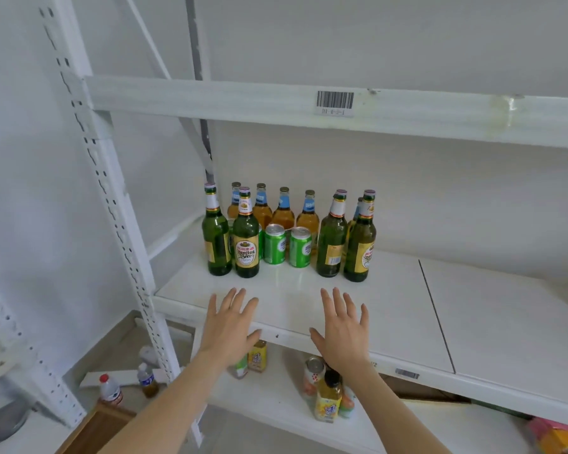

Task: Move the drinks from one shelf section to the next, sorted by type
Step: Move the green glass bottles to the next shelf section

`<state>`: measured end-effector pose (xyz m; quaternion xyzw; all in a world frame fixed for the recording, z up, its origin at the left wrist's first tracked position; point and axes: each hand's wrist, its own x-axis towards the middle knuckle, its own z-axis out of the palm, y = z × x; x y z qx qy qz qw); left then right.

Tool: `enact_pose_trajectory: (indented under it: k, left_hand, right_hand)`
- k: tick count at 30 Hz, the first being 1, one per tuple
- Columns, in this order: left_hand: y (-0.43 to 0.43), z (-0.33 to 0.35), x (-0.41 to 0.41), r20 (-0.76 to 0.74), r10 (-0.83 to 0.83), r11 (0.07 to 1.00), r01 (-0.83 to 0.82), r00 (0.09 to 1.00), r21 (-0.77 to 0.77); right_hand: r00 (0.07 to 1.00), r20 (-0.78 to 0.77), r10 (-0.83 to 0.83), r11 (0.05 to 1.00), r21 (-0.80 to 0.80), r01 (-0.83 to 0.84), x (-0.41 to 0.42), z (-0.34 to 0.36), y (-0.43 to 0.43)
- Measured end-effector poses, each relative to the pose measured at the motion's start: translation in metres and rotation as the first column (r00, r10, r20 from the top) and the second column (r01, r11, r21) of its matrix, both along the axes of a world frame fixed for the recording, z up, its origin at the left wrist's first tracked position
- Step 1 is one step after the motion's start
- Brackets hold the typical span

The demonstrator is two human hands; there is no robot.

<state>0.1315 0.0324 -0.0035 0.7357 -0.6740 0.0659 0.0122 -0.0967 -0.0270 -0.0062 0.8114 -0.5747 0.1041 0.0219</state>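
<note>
Bottles (246, 237) and green cans (274, 244) bunched just ahead of the left hand (230, 326) and right hand (343, 329) (types mixed, presumably awaiting sorting). Both spread wide, empty, seemingly poised to reach forward.

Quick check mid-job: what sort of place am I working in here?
Most likely a stockroom or warehouse storage bay: white metal racking with slotted uprights, a barcode label stuck on its upper beam, and beer bottles and green cans grouped on the shelf.
</note>
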Motion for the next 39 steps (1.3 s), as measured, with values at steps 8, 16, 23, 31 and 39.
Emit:
enact_pose_trajectory:
  k: [8, 16, 23, 31, 39]
  left_hand:
    - [-0.045, 0.012, 0.114, 0.019, -0.009, 0.999, 0.010, 1.000, -0.049]
    - [-0.100, 0.015, 0.196, 0.004, -0.071, 0.994, 0.071, 0.997, -0.086]
    - [-0.152, 0.012, 0.210, -0.476, -0.080, 0.987, 0.004, 0.876, -0.159]
    - [-0.200, 0.005, 0.209, -0.978, 0.104, 0.995, -0.028, 0.181, 0.101]
    - [-0.214, 0.000, 0.207, -0.992, 0.123, 0.991, 0.043, 0.027, 0.124]
  right_hand:
    - [0.999, 0.039, -0.031, 0.999, -0.037, 0.033, 0.111, 0.013, -0.047]
    - [0.987, 0.115, -0.115, 0.993, -0.024, 0.118, 0.187, 0.012, -0.085]
    - [0.939, 0.309, -0.155, 0.987, 0.099, 0.130, 0.213, 0.002, -0.134]
    - [0.495, 0.838, -0.228, 0.927, 0.342, -0.152, 0.222, -0.003, -0.172]
    - [0.365, 0.889, -0.278, 0.890, 0.381, -0.250, 0.218, -0.006, -0.182]
